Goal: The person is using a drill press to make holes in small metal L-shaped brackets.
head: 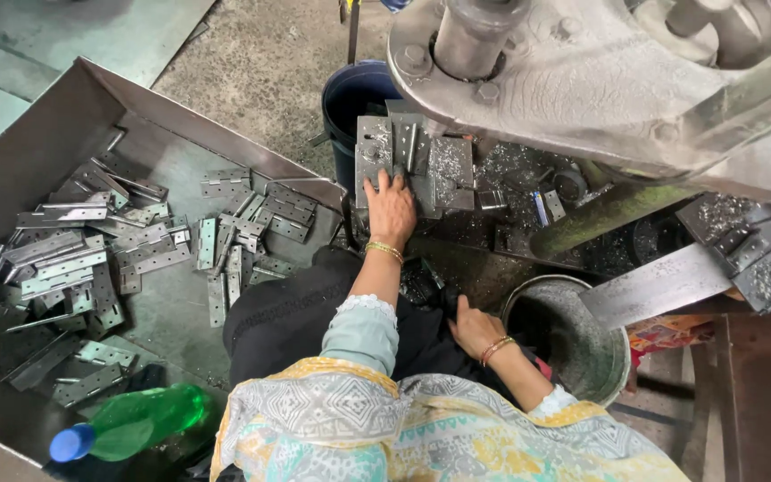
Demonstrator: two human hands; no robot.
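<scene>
Pressing our flat, open left hand (391,207) on the press plate (439,165), we crowd its near edge. Our right hand (473,325) rests in our lap; its grip is unclear. A green bottle (136,419) lies by the tray (37,152).

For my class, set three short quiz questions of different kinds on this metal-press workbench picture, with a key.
1. True or false: the left hand rests on the grey press plate.
2. What lies heaped in the metal tray: A hinges, B spoons, C bolts?
3. Fill in: the plastic bottle is ____ with a blue cap.

Key: 1 true. 2 A, the flat metal hinges. 3 green. The right hand lies low, beside the metal bucket.
</scene>
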